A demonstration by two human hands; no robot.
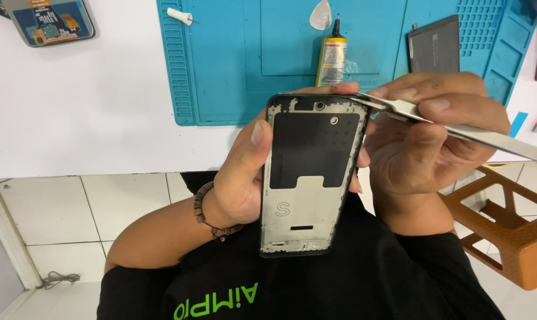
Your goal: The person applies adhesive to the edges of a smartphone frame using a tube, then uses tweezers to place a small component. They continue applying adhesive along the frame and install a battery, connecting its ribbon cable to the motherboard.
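Note:
My left hand [239, 178] grips an opened phone frame [310, 178] by its left edge, inner side up, with a black sheet over its upper half and bare metal below. A bead bracelet sits on that wrist. My right hand [428, 136] pinches metal tweezers [399, 108], whose tips touch the frame's top right corner. The hands are held above my lap, in front of the white table's edge.
A blue work mat [233, 59] lies on the white table [73, 106]. On it are a yellow glue tube [331, 58], a white pick [320, 15], a small white tool [179, 16] and a dark phone battery [434, 44]. An orange lattice stool [511, 231] stands at right.

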